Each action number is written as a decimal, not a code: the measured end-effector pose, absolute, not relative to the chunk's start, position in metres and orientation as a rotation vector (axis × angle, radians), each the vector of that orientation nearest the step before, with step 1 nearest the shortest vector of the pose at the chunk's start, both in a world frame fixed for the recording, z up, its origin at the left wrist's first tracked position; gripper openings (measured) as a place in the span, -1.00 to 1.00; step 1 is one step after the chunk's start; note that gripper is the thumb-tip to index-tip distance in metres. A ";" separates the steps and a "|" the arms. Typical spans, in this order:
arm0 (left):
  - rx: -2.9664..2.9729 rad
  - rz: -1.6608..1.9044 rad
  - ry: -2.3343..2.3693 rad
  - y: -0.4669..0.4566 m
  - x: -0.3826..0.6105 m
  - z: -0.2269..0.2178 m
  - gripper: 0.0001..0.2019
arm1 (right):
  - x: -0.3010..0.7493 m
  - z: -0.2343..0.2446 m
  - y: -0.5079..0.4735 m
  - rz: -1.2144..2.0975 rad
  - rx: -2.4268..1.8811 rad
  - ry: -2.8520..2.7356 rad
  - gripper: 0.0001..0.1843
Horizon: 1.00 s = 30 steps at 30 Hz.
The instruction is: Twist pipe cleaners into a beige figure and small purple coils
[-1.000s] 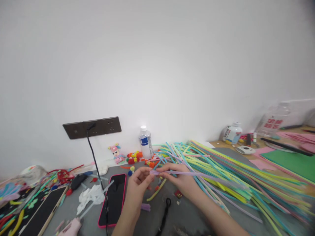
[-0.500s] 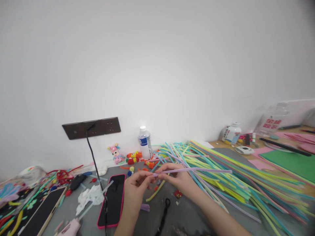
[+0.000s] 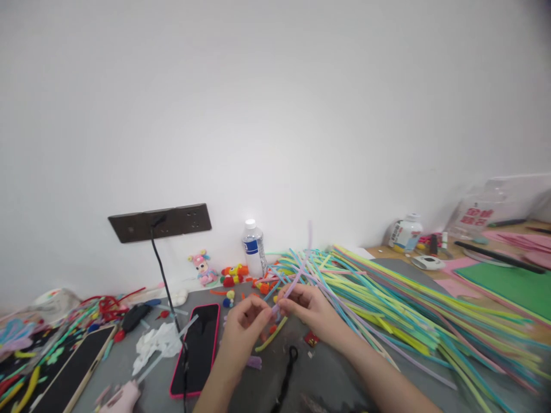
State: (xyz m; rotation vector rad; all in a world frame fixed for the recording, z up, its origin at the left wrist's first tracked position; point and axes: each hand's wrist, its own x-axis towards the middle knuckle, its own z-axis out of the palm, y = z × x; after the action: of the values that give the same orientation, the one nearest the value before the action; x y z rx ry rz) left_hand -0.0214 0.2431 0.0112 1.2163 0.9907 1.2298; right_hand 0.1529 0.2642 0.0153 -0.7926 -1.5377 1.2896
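Note:
Both my hands meet over the grey table (image 3: 336,378) and pinch one lilac pipe cleaner (image 3: 297,275). My left hand (image 3: 243,327) grips its near end between thumb and fingertips. My right hand (image 3: 312,310) holds it just beyond, fingers closed. The pipe cleaner's free end rises up and to the right, blurred, in front of the white wall. A big heap of pastel pipe cleaners (image 3: 408,304) lies to the right of my hands.
A phone in a pink case (image 3: 198,350) lies left of my hands, a black cable (image 3: 166,281) running from a wall socket strip (image 3: 160,222). A water bottle (image 3: 253,248), small toys (image 3: 202,267), a second phone (image 3: 75,370), a black loop (image 3: 288,367) and green sheets (image 3: 512,284) lie around.
The lilac pipe cleaner lay level, pointing right; its free end has swung upward and now stands steeply. My hands have shifted a little closer together.

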 end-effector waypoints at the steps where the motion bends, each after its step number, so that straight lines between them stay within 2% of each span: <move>1: 1.196 1.195 0.982 0.243 -0.022 0.010 -0.60 | 0.153 0.014 0.265 1.321 -0.786 -1.542 -0.61; 10: 0.873 0.923 0.861 0.237 -0.023 0.012 -0.62 | 0.154 0.016 0.263 1.474 -0.712 -1.617 -0.62; 18: 0.879 0.782 0.860 0.235 -0.026 0.013 -0.68 | 0.153 0.018 0.261 1.577 -0.675 -1.641 -0.63; 25: 0.852 0.832 0.856 0.235 -0.023 0.012 -0.65 | 0.153 0.004 0.269 1.275 -0.814 -1.664 -0.64; 30: 0.810 0.921 0.865 0.239 -0.023 0.009 -0.64 | 0.152 0.013 0.263 0.974 -0.849 -1.743 -0.69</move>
State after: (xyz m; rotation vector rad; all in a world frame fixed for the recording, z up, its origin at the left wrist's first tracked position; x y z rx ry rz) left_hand -0.0229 0.2388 0.0086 0.8096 0.8646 0.9214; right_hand 0.1523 0.2630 0.0128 -0.8486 -1.7429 0.9738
